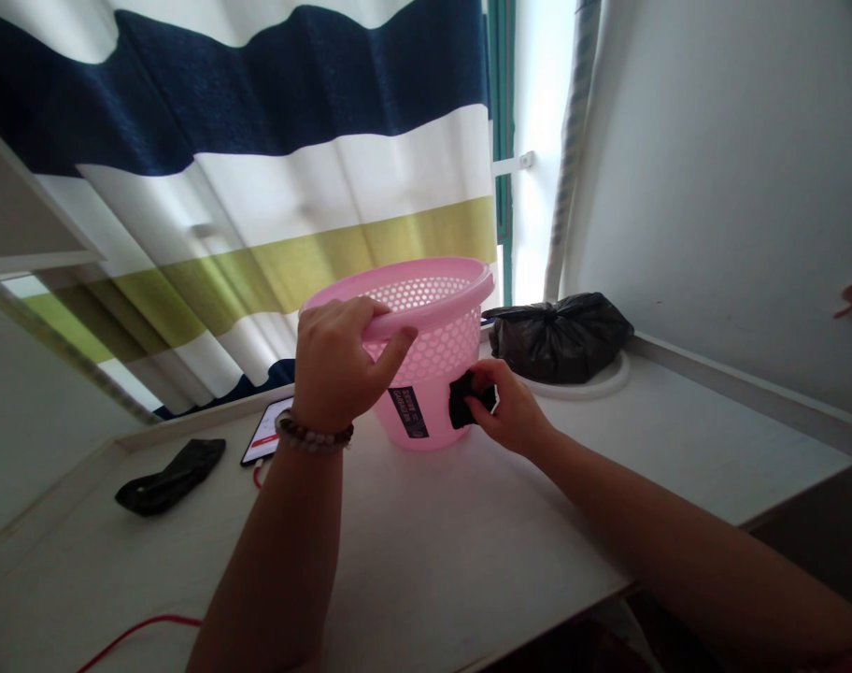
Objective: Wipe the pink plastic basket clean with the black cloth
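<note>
A pink plastic wastebasket (436, 341) with a perforated upper wall and a dark label stands on the white tabletop (426, 533), leaning slightly. My left hand (338, 360) grips its rim from the left, fingers over the edge and thumb on the outside. In my right hand (510, 407) a small black cloth (462, 400) is pinched between thumb and fingers. The cloth lies against the lower right side of the wastebasket's outer wall. Part of it is hidden by my fingers.
A tied black garbage bag (559, 336) sits on a round white lid-like piece (594, 385) at the back right. On the left lie a folded black plastic bag (170, 477) and a phone (266, 432) with a red cable (142, 624). Striped curtains (272, 215) hang behind.
</note>
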`<action>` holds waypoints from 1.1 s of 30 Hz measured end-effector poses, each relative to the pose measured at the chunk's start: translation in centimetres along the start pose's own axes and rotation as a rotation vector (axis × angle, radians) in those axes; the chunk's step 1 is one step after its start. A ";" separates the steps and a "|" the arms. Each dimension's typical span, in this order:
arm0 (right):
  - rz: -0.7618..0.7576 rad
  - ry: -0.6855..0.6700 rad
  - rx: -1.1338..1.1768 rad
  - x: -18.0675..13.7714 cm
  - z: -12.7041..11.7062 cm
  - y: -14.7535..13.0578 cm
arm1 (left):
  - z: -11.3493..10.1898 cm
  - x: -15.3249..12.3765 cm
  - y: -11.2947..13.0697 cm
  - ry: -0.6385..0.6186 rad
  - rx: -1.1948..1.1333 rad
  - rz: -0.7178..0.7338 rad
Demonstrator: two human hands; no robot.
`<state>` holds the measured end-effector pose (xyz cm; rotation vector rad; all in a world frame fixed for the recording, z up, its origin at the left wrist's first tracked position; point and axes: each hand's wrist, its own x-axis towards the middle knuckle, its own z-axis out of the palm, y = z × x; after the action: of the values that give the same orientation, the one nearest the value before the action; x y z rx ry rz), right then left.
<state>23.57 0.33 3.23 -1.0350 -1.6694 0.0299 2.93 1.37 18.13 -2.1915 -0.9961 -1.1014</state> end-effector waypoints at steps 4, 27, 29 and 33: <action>-0.005 -0.009 -0.022 0.1 0.0 0.0 | 0.0 0.0 0.1 -0.006 -0.007 -0.002; -0.048 -0.108 -0.087 0.5 -0.3 -0.2 | 0.0 0.0 0.1 -0.003 -0.023 -0.007; -0.036 -0.128 -0.097 0.5 -0.3 -0.2 | 0.0 0.0 0.1 -0.004 -0.023 -0.009; 0.094 -0.244 -0.182 0.3 0.1 0.5 | 0.0 0.0 0.1 0.001 -0.007 -0.010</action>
<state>23.81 0.94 3.18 -1.2886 -1.8677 0.0690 3.00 1.31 18.14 -2.1935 -1.0053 -1.1112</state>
